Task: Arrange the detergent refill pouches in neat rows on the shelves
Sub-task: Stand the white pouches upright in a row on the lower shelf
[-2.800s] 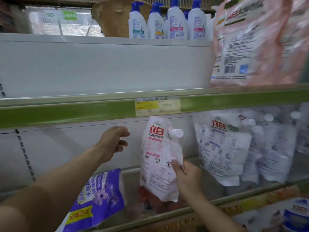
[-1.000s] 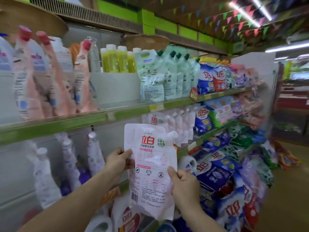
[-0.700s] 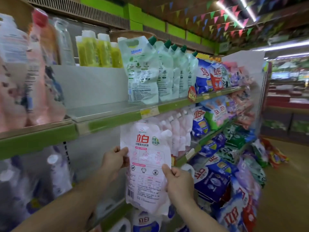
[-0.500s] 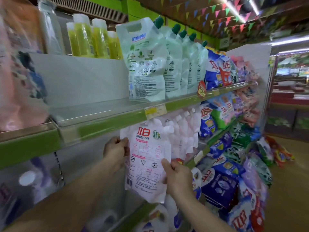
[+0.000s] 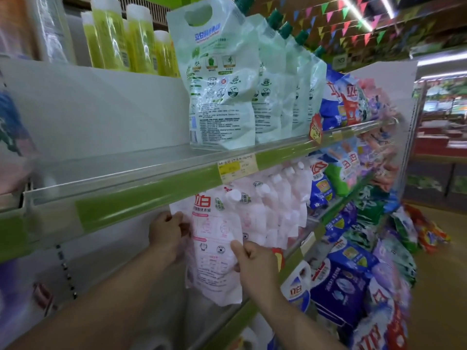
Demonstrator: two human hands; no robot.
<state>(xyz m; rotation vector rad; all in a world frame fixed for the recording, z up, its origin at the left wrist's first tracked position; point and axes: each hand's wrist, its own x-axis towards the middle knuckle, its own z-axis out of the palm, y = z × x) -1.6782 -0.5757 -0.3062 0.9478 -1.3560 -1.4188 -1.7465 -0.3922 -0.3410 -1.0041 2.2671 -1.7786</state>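
I hold a pale pink detergent refill pouch with red lettering and a white cap upright, just under the green shelf edge. My left hand grips its left edge. My right hand pinches its right side, thumb on the front. The pouch stands at the left end of a row of like pink pouches on the middle shelf, touching or nearly touching the nearest one. Whether its bottom rests on the shelf I cannot tell.
On the shelf above stand pale green pouches and yellow-green bottles, with bare shelf to their left. Blue and purple detergent bags fill the lower shelves to the right. A yellow price label sits on the shelf edge.
I carried the pink pouch rightward along the aisle from a gap on the shelf, took it with both hands, and brought it up against the left end of the pink row.
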